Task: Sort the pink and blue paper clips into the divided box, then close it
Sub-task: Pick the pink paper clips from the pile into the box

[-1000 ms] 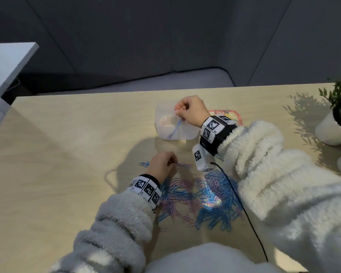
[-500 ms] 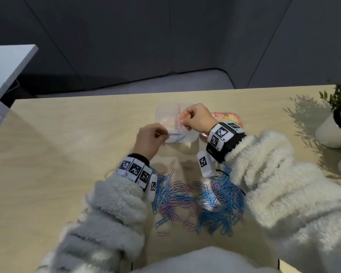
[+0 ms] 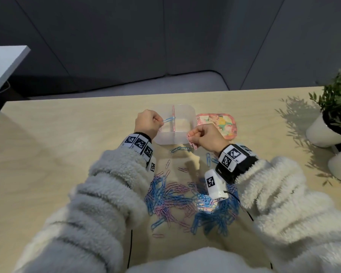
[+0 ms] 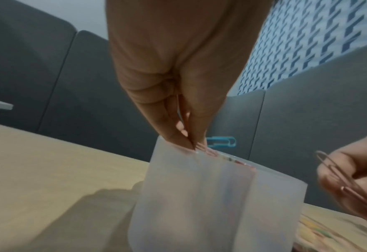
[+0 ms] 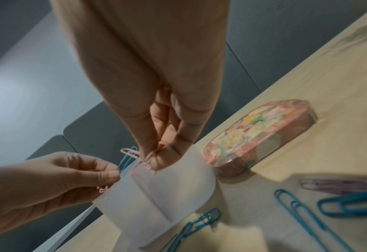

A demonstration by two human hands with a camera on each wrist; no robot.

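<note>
Head view first: I see the left hand (image 3: 147, 123) pinching a blue paper clip (image 3: 31, 119) over the left compartment of the translucent divided box (image 3: 174, 137), just above its rim. My right hand (image 3: 206, 137) pinches a few pink paper clips (image 3: 192, 142) at the box's near right corner — outside the wall. Its floral lid (image 3: 222, 125) lies just right of the box. Mixed clips (image 3: 187, 201) crowd the table (image 3: 47, 154) near me; the far edge stays open.

A light wooden table (image 3: 47, 164) stands before dark grey wall panels (image 3: 165, 36) and a grey cushioned seat (image 3: 156, 84) — two white pots (image 3: 321, 133) with a green plant (image 3: 337, 95) at its right edge, a white surface (image 3: 2, 64) at far left.
</note>
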